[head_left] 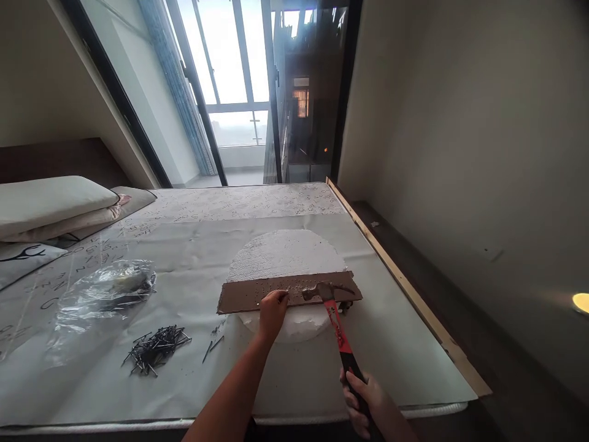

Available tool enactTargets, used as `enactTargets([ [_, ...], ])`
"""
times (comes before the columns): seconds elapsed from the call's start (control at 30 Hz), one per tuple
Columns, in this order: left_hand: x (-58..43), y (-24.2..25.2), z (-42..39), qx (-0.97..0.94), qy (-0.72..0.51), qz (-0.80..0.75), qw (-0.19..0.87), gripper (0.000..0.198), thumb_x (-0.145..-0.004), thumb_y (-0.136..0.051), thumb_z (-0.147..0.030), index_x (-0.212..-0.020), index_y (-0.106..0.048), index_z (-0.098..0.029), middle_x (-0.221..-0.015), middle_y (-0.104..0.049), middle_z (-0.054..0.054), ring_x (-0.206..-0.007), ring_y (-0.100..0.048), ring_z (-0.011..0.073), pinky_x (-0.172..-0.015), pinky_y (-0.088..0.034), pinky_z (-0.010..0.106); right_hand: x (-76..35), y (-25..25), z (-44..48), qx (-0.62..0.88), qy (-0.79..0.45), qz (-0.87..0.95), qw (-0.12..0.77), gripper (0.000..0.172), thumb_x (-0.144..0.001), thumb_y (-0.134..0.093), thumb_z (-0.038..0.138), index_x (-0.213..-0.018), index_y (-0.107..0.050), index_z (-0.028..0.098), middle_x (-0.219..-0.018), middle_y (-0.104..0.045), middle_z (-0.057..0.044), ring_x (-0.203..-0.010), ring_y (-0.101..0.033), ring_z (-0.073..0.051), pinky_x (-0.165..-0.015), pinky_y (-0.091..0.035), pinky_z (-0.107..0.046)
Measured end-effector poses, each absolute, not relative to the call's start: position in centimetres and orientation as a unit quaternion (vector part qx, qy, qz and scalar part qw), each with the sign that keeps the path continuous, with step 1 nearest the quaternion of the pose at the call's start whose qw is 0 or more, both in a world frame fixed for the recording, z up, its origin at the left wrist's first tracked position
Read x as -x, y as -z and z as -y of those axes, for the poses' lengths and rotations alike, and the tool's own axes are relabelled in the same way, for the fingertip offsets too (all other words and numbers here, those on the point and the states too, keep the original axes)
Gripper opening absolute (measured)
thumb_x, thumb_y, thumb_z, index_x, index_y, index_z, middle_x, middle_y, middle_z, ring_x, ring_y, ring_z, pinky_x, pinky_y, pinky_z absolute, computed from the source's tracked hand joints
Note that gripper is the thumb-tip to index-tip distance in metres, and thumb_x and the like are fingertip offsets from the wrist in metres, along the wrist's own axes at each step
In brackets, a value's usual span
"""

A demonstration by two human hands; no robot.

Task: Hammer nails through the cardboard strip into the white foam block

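Note:
My left hand (273,305) is closed in a pinch on the brown board (243,296); whatever is between its fingertips is too small to make out. My right hand (361,396) grips the black lower handle of a claw hammer (339,331) with a red upper handle. The hammer's metal head is over the board, just right of my left fingertips. Many small dark marks or holes dot the board's surface. Under the board lies a round white foam disc (288,248). A pile of dark nails (156,348) lies to the left, with a few loose nails (212,345) closer to my left hand.
A grey-white sheet (188,245) covers much of the patterned mattress (257,199). A clear plastic bag (108,285) lies left of the disc, and pillows (55,202) are stacked farther left. Along the right edge runs a wooden strip (391,264), beside a wall.

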State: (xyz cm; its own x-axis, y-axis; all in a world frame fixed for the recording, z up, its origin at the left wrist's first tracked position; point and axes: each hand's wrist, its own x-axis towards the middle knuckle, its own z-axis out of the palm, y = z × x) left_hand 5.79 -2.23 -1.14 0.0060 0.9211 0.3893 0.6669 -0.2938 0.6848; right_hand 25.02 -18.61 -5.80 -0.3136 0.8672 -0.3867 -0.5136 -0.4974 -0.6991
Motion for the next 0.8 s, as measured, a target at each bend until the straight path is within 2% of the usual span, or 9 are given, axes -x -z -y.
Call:
enactTargets([
  [0.1,-5.7,1.5,2.1,-0.699,-0.403,-0.571,0.152,0.014,-0.074,-0.053,-0.02,-0.076,-0.066,-0.018,-0.074,-0.068,0.003,-0.067,-0.06,0.0142,-0.065,-0.047,0.025,-25.4,6.0,18.6,0.378,-0.78,0.247,0.433,0.049,-0.061,-0.062,0.061,-0.078,-0.043,0.019,-0.043,-0.042,0.011,-0.024,-0.035,-0.005,-0.023,-0.032,-0.018],
  [0.3,-5.5,1.8,2.1,-0.704,-0.393,-0.571,0.154,0.013,-0.074,-0.055,-0.02,-0.079,-0.067,-0.018,-0.076,-0.068,0.004,-0.069,-0.061,0.0143,-0.067,-0.047,0.025,-25.3,5.9,18.3,0.363,-0.806,0.248,0.397,0.051,-0.059,-0.063,0.062,-0.077,-0.041,0.02,-0.042,-0.043,0.011,-0.023,-0.035,-0.005,-0.023,-0.034,-0.019],
  [0.43,-5.4,2.3,2.0,-0.711,-0.39,-0.567,0.147,0.014,-0.074,-0.055,-0.019,-0.08,-0.067,-0.018,-0.078,-0.068,0.004,-0.073,-0.062,0.015,-0.07,-0.047,0.026,-24.8,5.2,18.7,0.405,-0.777,0.256,0.409,0.054,-0.056,-0.062,0.065,-0.076,-0.042,0.019,-0.041,-0.04,0.012,-0.022,-0.031,-0.004,-0.022,-0.03,-0.017],
  [0.8,-5.5,2.4,2.6,-0.729,-0.391,-0.547,0.128,0.014,-0.076,-0.052,-0.017,-0.08,-0.066,-0.018,-0.08,-0.068,0.005,-0.076,-0.061,0.0156,-0.069,-0.047,0.026,-24.1,1.8,19.7,0.519,-0.665,0.372,0.387,0.047,-0.067,-0.051,0.065,-0.074,-0.042,0.018,-0.046,-0.037,0.011,-0.025,-0.029,-0.003,-0.024,-0.025,-0.016],
])
